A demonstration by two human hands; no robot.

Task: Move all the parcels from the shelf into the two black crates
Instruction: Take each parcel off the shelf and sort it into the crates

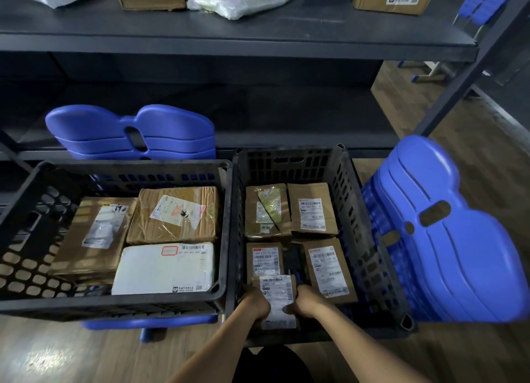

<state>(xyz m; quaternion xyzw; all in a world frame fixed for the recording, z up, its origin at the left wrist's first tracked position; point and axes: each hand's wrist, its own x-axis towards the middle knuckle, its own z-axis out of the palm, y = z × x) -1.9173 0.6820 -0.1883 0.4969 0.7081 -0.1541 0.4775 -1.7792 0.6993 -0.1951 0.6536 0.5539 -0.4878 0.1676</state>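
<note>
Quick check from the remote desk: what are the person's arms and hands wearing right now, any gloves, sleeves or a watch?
Nothing visible: left hand and right hand are bare, without gloves, and both forearms are uncovered as far as the frame shows. No watch, rings or bands can be seen.

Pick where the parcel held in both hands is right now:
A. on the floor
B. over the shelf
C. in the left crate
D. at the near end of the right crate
D: both the left hand and right hand grip the small labelled parcel inside the right crate, at its near end.
</note>
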